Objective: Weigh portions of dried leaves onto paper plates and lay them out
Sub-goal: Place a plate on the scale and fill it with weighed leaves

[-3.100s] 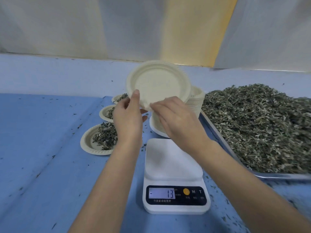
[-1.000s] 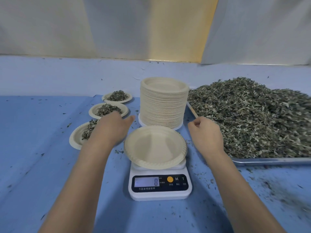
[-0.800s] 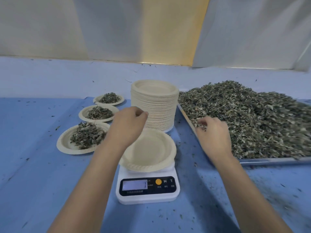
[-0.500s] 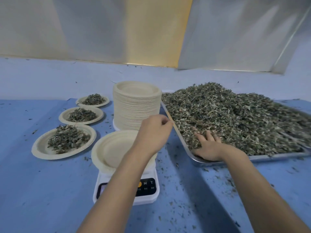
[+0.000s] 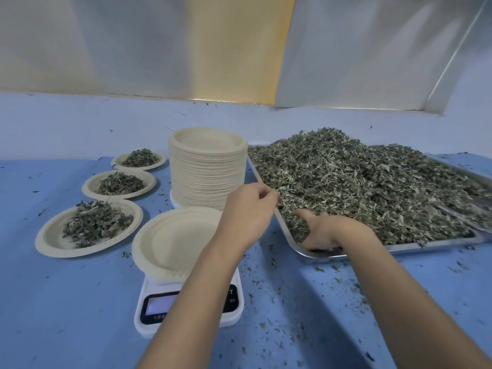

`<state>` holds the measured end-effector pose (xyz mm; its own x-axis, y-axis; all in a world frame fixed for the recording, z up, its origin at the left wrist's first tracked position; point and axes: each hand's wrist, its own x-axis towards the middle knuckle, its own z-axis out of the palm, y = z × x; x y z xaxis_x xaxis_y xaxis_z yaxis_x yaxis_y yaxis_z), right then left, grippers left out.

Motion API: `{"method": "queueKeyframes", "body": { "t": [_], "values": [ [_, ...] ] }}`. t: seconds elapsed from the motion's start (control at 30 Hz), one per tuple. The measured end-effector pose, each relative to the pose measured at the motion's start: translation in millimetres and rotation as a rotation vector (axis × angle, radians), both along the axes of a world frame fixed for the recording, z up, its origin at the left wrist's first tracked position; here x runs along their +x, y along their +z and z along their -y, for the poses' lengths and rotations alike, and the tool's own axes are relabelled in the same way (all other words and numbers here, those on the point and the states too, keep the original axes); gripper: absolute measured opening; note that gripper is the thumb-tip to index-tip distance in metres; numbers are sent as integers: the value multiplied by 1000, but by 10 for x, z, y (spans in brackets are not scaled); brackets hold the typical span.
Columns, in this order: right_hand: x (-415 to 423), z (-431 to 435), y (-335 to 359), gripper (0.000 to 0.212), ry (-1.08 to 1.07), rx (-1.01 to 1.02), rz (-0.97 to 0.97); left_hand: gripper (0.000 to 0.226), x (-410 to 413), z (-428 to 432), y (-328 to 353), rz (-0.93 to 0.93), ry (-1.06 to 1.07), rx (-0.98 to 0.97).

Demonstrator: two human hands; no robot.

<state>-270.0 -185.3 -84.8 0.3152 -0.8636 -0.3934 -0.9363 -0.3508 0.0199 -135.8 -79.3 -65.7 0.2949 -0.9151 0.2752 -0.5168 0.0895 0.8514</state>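
Observation:
An empty paper plate [image 5: 162, 235] sits on the white digital scale [image 5: 150, 328], whose display my left forearm partly covers. Right of it, a metal tray [image 5: 306, 252] holds a big heap of dried leaves [image 5: 367, 182]. My left hand [image 5: 247, 211] hovers over the tray's left rim with loosely curled fingers, and nothing shows in it. My right hand [image 5: 328, 230] is dug into the near corner of the heap. Its fingers are buried under leaves and only the thumb and the back of the hand show.
A tall stack of paper plates [image 5: 207, 169] stands behind the scale. To the left lie three plates with leaf portions: the near plate [image 5: 50, 243], the middle plate [image 5: 90, 186] and the far plate [image 5: 159, 162]. Leaf crumbs litter the blue table [image 5: 306, 302].
An empty plate went from my hands onto the scale. Both hands then moved right to the tray. My right hand's fingers, flat on the leaves half a second ago, are now buried.

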Motion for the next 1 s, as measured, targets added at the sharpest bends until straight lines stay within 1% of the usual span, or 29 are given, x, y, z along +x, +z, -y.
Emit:
{"method": "queueKeyframes", "body": {
  "t": [0.1, 0.27, 0.4, 0.57, 0.63, 0.7, 0.8, 0.9, 0.93, 1.0],
  "values": [
    [77, 39, -65, 85, -26, -30, 81, 21, 8, -10, 3, -4, -3, 7],
    [112, 153, -69, 87, 84, -44, 55, 25, 11, 5, -23, -17, 2, 34],
    [118, 228, -168, 70, 124, -104, 45, 26, 12, 43, -67, -5, -3, 38],
    [93, 247, -343, 57, 169, -221, 153, 26, -13, 99, -134, -18, 26, 50],
    [77, 258, -357, 51, 166, -234, 207, 29, -33, 126, -166, -80, 44, 61],
    [42, 269, -359, 46, 139, -236, 299, 30, -47, 148, -196, -196, 52, 80],
    [-51, 260, -320, 39, 45, -219, 499, 26, -37, 177, -225, -360, 54, 99],
    [-142, 271, -251, 12, -65, -145, 771, 23, 4, 186, -219, -492, 55, 108],
    [-162, 269, -223, 8, -88, -117, 858, 22, 20, 183, -211, -537, 59, 106],
    [-162, 250, -151, 9, -128, -66, 1002, 20, 53, 173, -188, -605, 73, 91]
  ]
}}
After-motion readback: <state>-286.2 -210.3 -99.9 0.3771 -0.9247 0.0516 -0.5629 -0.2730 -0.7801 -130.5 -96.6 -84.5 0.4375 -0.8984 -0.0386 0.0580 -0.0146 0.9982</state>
